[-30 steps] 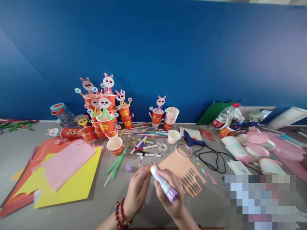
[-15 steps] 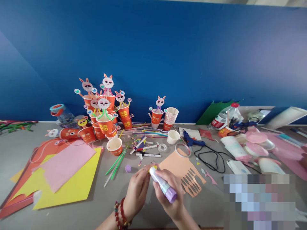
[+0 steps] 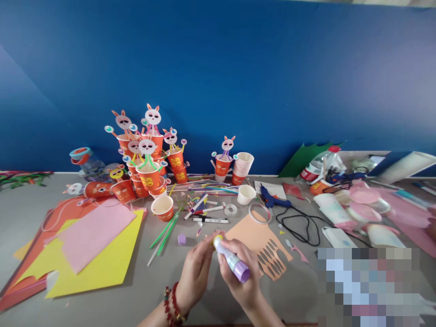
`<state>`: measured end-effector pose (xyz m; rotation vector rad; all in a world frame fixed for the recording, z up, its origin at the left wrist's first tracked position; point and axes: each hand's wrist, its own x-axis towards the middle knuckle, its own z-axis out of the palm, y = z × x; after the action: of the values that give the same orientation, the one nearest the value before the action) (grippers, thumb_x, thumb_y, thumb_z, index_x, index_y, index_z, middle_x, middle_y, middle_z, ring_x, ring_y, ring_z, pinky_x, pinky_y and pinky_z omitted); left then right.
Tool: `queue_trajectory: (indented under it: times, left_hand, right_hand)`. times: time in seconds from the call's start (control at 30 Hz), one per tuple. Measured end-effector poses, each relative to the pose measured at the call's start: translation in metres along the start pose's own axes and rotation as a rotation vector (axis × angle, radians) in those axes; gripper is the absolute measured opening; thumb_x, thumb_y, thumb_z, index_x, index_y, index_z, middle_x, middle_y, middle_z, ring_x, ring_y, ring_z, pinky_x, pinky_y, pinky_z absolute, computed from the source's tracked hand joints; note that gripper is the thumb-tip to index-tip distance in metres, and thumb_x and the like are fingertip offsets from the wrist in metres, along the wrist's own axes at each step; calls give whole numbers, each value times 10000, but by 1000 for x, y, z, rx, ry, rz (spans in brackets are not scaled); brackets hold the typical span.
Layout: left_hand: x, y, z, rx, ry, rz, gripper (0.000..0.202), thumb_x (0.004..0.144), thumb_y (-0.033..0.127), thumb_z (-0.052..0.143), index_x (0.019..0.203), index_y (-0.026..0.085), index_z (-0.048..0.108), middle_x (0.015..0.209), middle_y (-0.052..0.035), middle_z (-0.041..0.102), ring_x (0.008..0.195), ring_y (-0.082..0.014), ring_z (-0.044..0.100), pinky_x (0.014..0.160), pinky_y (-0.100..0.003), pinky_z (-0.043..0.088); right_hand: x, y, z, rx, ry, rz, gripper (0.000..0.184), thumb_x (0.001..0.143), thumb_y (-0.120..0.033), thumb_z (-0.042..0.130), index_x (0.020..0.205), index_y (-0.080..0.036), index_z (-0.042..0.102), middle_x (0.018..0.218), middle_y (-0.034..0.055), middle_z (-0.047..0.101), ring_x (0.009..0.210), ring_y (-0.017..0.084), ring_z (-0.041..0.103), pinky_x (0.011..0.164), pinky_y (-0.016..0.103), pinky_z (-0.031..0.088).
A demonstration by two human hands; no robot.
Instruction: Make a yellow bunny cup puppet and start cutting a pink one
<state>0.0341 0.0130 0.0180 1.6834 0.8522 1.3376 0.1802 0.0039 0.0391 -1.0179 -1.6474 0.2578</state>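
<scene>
My right hand is wrapped round a white and purple glue stick, its tip pointing up and left. My left hand, with a bead bracelet on the wrist, pinches a small yellow paper piece against that tip. Both hands hover low over the grey table near its front edge. The purple glue cap lies just left of them. A peach card with leaf-shaped cut-outs lies right behind my right hand.
Orange paper cups with bunny faces are stacked at the back left. Yellow and pink sheets lie at the left. Markers, straws, tape rolls, a blue glue gun with its black cord, and pink plates fill the middle and right.
The hands and glue stick have barely shifted; the stick's tip stays against the yellow piece. The view has drifted slightly.
</scene>
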Motion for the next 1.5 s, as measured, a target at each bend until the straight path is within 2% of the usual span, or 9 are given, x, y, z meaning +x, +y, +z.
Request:
queue_trajectory:
  times: [0.2, 0.57, 0.8, 0.97, 1.03, 1.13, 1.3, 1.43, 1.5]
  left_hand:
    - [-3, 0, -1, -55, -52, -102, 405, 1023, 203, 439, 1414, 252, 534, 1454, -92, 565, 1348, -235, 532, 1143, -364, 426]
    - [-5, -3, 5, -158, -13, -156, 375, 1015, 279, 471, 1370, 237, 582, 1409, -111, 608, 1309, -258, 572, 1112, -384, 460]
    - [-6, -2, 4, -149, 6, -132, 362, 1012, 294, 478, 1341, 219, 609, 1387, -119, 626, 1297, -269, 582, 1110, -407, 462]
    - [-7, -1, 5, -164, 13, -147, 375, 1021, 288, 457, 1366, 225, 589, 1400, -115, 614, 1309, -256, 571, 1103, -388, 473]
    - [-8, -1, 6, -175, 15, -152, 370, 1019, 289, 463, 1358, 224, 597, 1399, -112, 616, 1311, -255, 569, 1103, -387, 473]
    - [-8, -1, 5, -177, 18, -149, 365, 1014, 301, 476, 1342, 217, 611, 1391, -115, 623, 1309, -262, 571, 1110, -404, 465]
    - [-9, 0, 5, -157, 27, -169, 361, 1015, 293, 474, 1342, 231, 613, 1408, -108, 607, 1313, -260, 567, 1106, -392, 470]
    - [-9, 0, 5, -140, 38, -140, 356, 1007, 289, 494, 1335, 230, 620, 1397, -110, 616, 1289, -263, 589, 1099, -390, 477]
    - [-9, 0, 5, -145, 34, -134, 358, 1010, 286, 487, 1338, 229, 617, 1386, -111, 625, 1290, -266, 588, 1090, -391, 487]
  right_hand:
    - [2, 3, -4, 22, -35, 49, 181, 872, -150, 612, 1035, -227, 626, 838, 28, 710, 715, 184, 704, 665, 274, 551]
    - [0, 4, -2, 167, -35, 217, 70, 912, -221, 574, 954, -200, 627, 781, 24, 676, 619, 156, 658, 571, 239, 520]
    - [1, 4, 0, 186, -7, 224, 78, 914, -243, 578, 950, -192, 624, 829, 49, 687, 753, 196, 687, 667, 268, 546]
    - [4, 3, -1, 276, 3, 318, 90, 945, -246, 547, 926, -190, 616, 721, 4, 642, 497, 120, 560, 476, 209, 459]
    - [6, 3, -2, 279, 23, 316, 86, 941, -243, 554, 921, -189, 619, 712, -1, 637, 490, 115, 551, 471, 204, 454]
    - [8, 2, -2, 277, 0, 277, 88, 920, -249, 575, 917, -185, 635, 762, 24, 661, 600, 149, 622, 562, 228, 510]
    - [8, 2, -3, 281, 22, 333, 110, 936, -262, 558, 902, -183, 625, 702, -2, 622, 472, 112, 535, 450, 203, 448]
    - [9, 1, -2, 275, 15, 279, 104, 924, -261, 567, 905, -183, 633, 749, 16, 650, 561, 138, 604, 535, 223, 503]
    - [9, 0, -2, 257, 10, 280, 105, 923, -261, 567, 901, -182, 633, 732, 15, 648, 554, 140, 599, 527, 225, 496]
